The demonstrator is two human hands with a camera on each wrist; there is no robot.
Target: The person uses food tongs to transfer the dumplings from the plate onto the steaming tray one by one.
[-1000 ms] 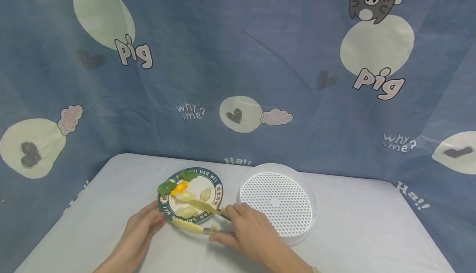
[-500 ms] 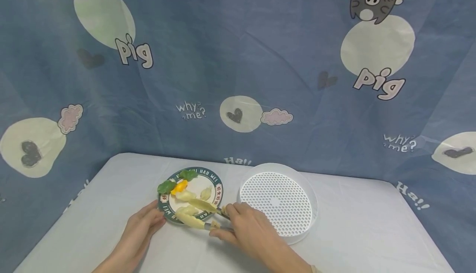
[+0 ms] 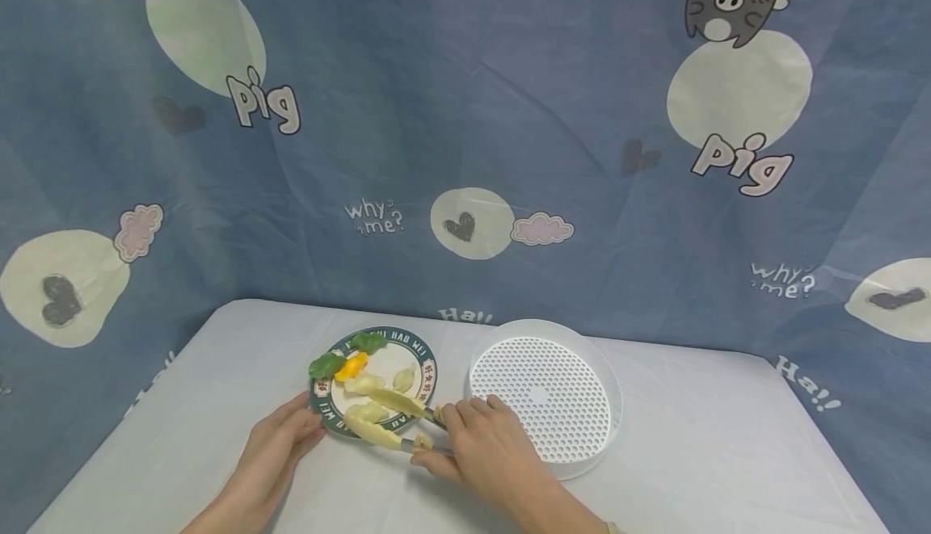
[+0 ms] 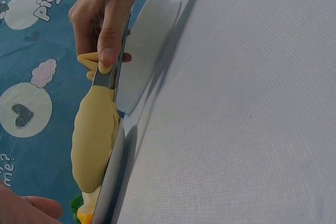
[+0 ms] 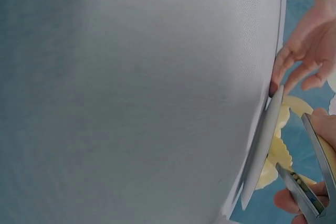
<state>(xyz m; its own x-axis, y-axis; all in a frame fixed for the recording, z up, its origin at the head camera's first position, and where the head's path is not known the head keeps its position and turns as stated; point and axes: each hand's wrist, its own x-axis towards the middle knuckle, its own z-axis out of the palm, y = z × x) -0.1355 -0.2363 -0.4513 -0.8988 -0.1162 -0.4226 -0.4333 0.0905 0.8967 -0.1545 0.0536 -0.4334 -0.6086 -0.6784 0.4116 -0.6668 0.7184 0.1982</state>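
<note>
In the head view a round plate with a green lettered rim lies left of centre on the table. It bears several cream-coloured, dumpling-like pieces, an orange piece and two green pieces. My right hand grips metal tongs with pale yellow, wing-shaped tips. The spread tips stand on either side of the nearest cream piece; whether they touch it I cannot tell. My left hand rests against the plate's left rim, its fingers loosely extended in the right wrist view.
A white round tray with a perforated bottom and raised wall stands right of the plate, partly behind my right hand. White cloth covers the table. A blue printed curtain hangs at its back edge.
The tongs' nearer tip has moved slightly up and inward, over the plate's rim towards the nearest cream piece. My left hand and the plate have stayed put.
</note>
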